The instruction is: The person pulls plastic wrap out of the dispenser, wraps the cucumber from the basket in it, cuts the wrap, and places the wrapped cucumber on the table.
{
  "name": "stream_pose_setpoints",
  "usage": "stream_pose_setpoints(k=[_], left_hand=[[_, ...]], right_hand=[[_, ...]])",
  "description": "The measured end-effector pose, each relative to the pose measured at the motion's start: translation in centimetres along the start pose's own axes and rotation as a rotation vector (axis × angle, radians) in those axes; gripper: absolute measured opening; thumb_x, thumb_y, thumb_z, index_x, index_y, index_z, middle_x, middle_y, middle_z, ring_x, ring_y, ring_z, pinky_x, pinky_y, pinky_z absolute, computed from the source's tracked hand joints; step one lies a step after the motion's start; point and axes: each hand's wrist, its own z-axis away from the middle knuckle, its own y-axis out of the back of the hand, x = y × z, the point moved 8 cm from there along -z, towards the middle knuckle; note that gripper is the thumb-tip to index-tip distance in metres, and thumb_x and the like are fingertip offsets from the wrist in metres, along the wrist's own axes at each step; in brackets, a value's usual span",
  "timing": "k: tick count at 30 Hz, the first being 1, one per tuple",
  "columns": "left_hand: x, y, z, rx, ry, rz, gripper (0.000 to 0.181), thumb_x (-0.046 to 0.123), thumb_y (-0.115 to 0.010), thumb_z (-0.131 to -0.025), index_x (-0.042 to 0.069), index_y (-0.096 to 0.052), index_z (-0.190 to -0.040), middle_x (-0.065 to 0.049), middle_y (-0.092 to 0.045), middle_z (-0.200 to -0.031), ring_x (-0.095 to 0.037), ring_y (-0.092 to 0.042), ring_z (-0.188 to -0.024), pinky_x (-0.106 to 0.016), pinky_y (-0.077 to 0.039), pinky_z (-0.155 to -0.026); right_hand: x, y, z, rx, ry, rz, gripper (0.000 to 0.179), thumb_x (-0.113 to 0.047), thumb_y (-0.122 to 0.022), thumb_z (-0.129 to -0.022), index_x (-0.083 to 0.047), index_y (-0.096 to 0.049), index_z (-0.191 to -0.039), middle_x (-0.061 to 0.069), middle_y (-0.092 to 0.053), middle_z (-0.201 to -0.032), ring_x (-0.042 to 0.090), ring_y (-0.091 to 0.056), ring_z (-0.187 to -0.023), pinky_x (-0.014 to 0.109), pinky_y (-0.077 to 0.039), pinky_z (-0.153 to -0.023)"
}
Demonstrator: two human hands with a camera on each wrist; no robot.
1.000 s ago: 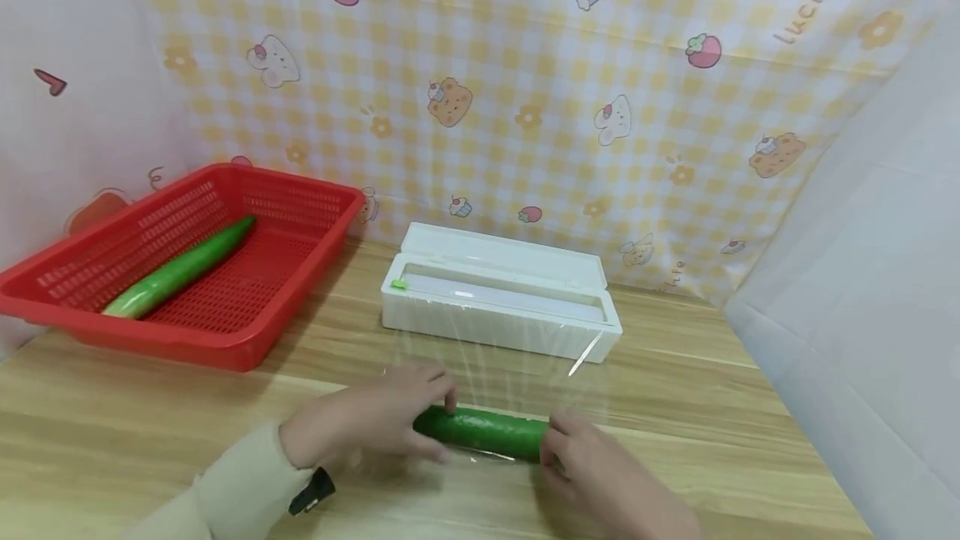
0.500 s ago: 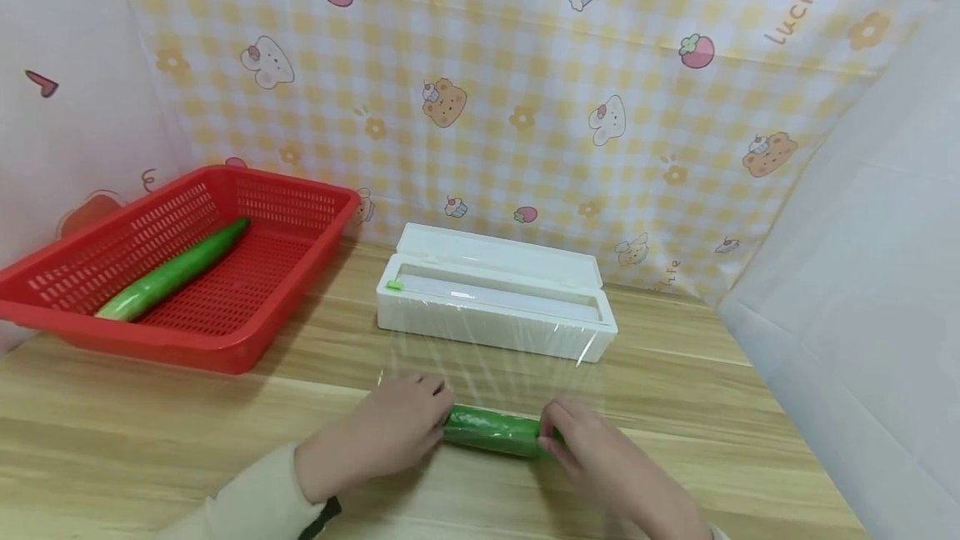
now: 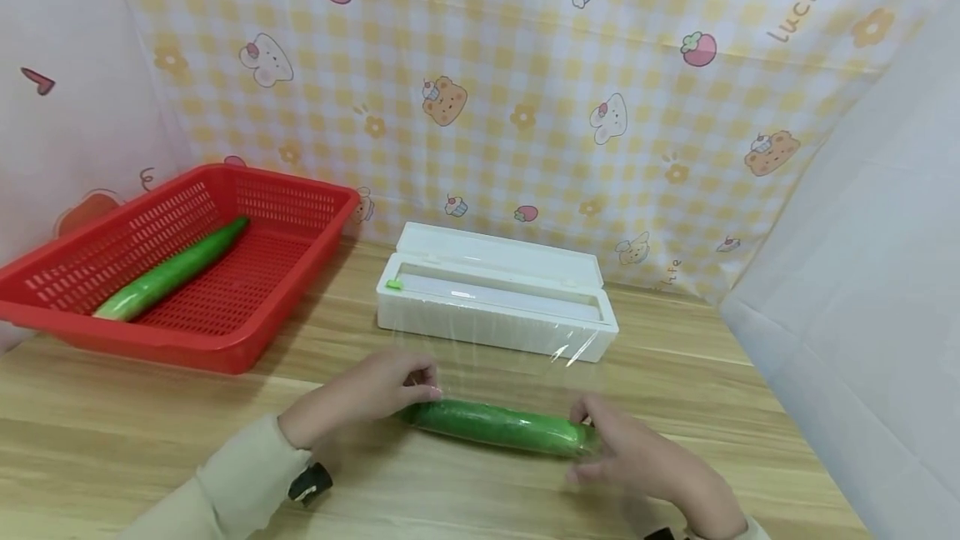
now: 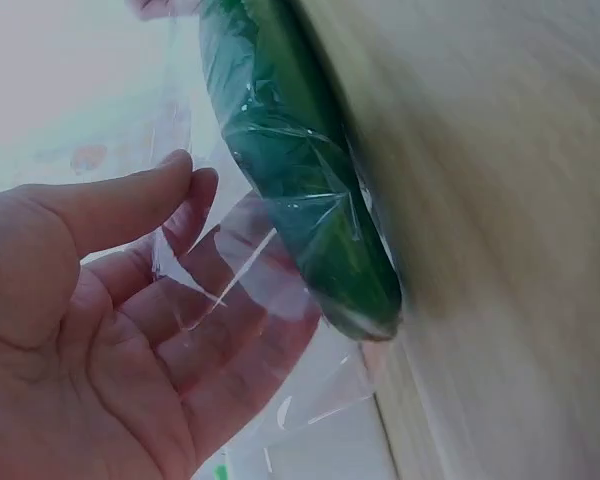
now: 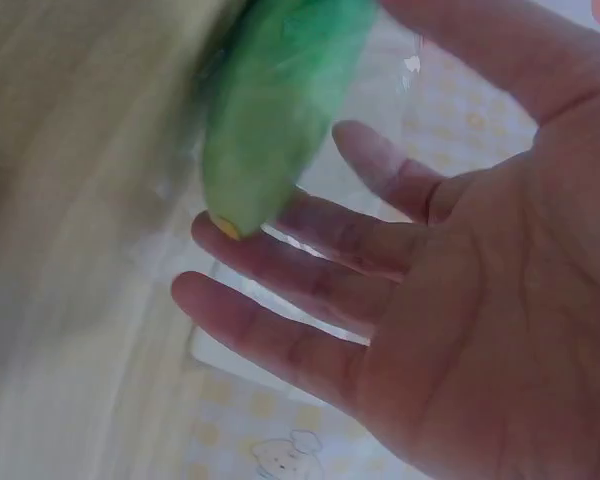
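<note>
Wrapping seems in hand; the cucumber [image 3: 498, 427] lies on the table [image 3: 465, 502], sheathed in film [image 3: 487, 372] that runs to the box [image 3: 487, 325]; the left grip [image 3: 372, 390] pinches film by one end; the right grip [image 3: 636, 452], fingers spread, holds nothing; tucking the ends probably comes next.

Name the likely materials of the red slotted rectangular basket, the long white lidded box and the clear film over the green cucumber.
Red slotted basket: probably moulded plastic, slightly glossy; even slots, rounded rim.
White box: likely hard plastic, smooth satin; rounded corners, though coated metal is possible.
Clear film over the cucumber: apparently thin plastic wrap, glossy; see-through, with creases and bright glints.
</note>
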Motion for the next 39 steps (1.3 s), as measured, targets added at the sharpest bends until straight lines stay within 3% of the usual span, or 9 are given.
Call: stream_pose_setpoints(k=[5, 9, 13, 16, 19, 24, 32, 39], left_hand=[[-1.1, 0.5, -0.1, 0.021, 0.020, 0.044, 0.013, 0.022, -0.065, -0.086, 0.016, -0.058, -0.077, 0.009, -0.053, -0.070, -0.005, -0.046, -0.066, -0.020, -0.041, -0.058], [-1.7, 0.9, -0.2, 0.015, 0.028, 0.017, 0.014, 0.021, -0.065, -0.087, 0.015, -0.057, -0.076, 0.009, -0.051, -0.068, -0.005, -0.044, -0.064, -0.020, -0.039, -0.058], [-2.0, 1.3, -0.1, -0.016, 0.029, -0.014, 0.013, 0.018, -0.064, -0.087, 0.013, -0.058, -0.076, 0.008, -0.052, -0.067, -0.004, -0.044, -0.064, -0.020, -0.039, -0.058], [-2.2, 1.4, 0.0, -0.034, 0.041, -0.007, 0.011, 0.016, -0.063, -0.087, 0.012, -0.059, -0.078, 0.006, -0.056, -0.068, -0.004, -0.046, -0.064, -0.020, -0.040, -0.059], [-2.3, 1.6, -0.1, -0.032, 0.051, 0.001, 0.010, 0.014, -0.063, -0.087, 0.010, -0.060, -0.078, 0.004, -0.060, -0.069, -0.003, -0.049, -0.064, -0.020, -0.042, -0.060], [-2.5, 1.4, -0.4, 0.000, 0.057, -0.023, 0.011, 0.013, -0.065, -0.085, 0.010, -0.063, -0.075, 0.005, -0.059, -0.063, -0.002, -0.048, -0.058, -0.019, -0.042, -0.055], [-2.3, 0.8, -0.7, 0.043, 0.074, -0.129, 0.014, 0.013, -0.068, -0.082, 0.015, -0.062, -0.070, 0.009, -0.053, -0.062, -0.004, -0.045, -0.059, -0.020, -0.039, -0.055], [-1.8, 0.8, -0.6, 0.052, 0.076, -0.177, 0.016, 0.016, -0.070, -0.082, 0.018, -0.059, -0.069, 0.011, -0.051, -0.060, -0.003, -0.044, -0.057, -0.020, -0.038, -0.053]], right_hand=[[0.4, 0.1, -0.3, 0.008, 0.025, 0.035, 0.022, -0.019, -0.067, -0.083, -0.013, -0.048, -0.094, -0.005, -0.055, -0.090, 0.013, -0.056, -0.086, 0.031, -0.050, -0.075], [0.6, 0.6, -0.3, 0.014, 0.060, -0.023, 0.008, -0.017, -0.058, -0.090, -0.012, -0.054, -0.086, -0.007, -0.060, -0.084, 0.011, -0.060, -0.084, 0.026, -0.052, -0.070], [1.0, 1.2, -0.2, 0.019, 0.065, -0.079, 0.014, -0.020, -0.053, -0.094, -0.011, -0.057, -0.084, -0.007, -0.054, -0.072, -0.001, -0.048, -0.065, 0.021, -0.045, -0.056], [1.4, 1.4, -0.2, 0.034, 0.039, -0.109, 0.018, -0.022, -0.051, -0.096, -0.010, -0.057, -0.083, -0.007, -0.047, -0.065, -0.002, -0.036, -0.056, 0.020, -0.039, -0.050], [1.7, 1.6, -0.3, 0.058, 0.018, -0.115, 0.021, -0.023, -0.050, -0.096, -0.008, -0.056, -0.082, -0.008, -0.045, -0.062, -0.002, -0.034, -0.053, 0.020, -0.036, -0.046], [1.9, 1.5, -0.5, 0.088, -0.005, -0.100, 0.018, -0.019, -0.053, -0.094, -0.006, -0.054, -0.081, -0.006, -0.051, -0.062, -0.001, -0.042, -0.052, 0.019, -0.039, -0.046], [2.0, 1.1, -0.9, 0.104, -0.052, -0.046, 0.012, -0.010, -0.056, -0.091, -0.007, -0.053, -0.080, -0.005, -0.052, -0.064, -0.001, -0.040, -0.053, 0.019, -0.039, -0.046], [1.2, 1.2, -1.2, 0.166, 0.027, 0.012, 0.009, 0.000, -0.058, -0.085, -0.007, -0.054, -0.084, -0.004, -0.062, -0.076, 0.006, -0.060, -0.071, 0.018, -0.049, -0.059]])
